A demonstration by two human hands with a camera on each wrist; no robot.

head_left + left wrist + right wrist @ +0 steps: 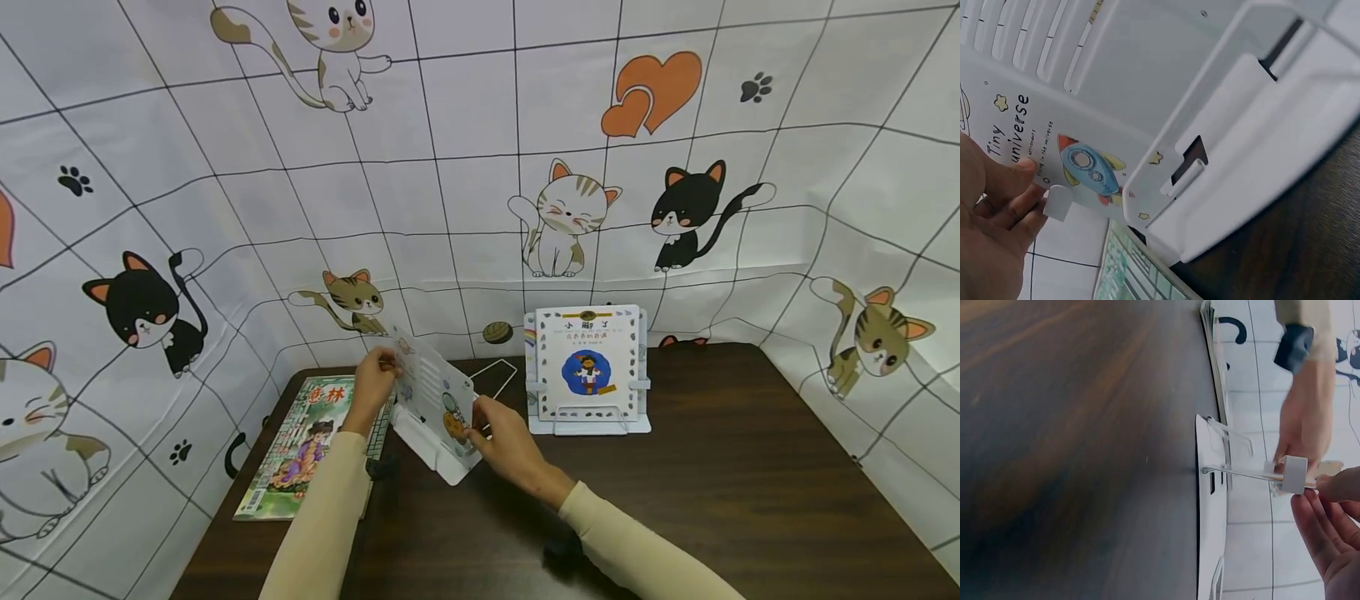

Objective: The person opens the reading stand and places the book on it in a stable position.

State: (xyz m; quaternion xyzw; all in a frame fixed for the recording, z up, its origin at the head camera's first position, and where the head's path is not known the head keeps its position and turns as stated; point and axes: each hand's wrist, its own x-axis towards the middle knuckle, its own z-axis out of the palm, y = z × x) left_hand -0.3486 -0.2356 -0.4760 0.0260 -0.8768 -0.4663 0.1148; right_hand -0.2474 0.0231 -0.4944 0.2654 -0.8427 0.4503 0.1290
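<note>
A white book stand (431,392) with a printed back panel stands on the dark table, its panel raised and turned at an angle. In the left wrist view the panel (1141,81) shows slots, a rocket picture and the words "Tiny universe". My left hand (373,385) pinches the panel's left edge, thumb on the front, beside a small white side clip (1059,203). With my right hand (513,446) I pinch the opposite edge, close to another white clip (1295,475). The stand's base (431,442) lies on the table with a wire page holder (1210,62) at its front.
Left of the stand lies a magazine (273,467) with a green illustrated cover, partly behind my left sleeve (322,517). A second white stand (645,383) on the right bears an upright white children's book (588,333). Cat-patterned cloth (465,100) hangs behind the table (712,467).
</note>
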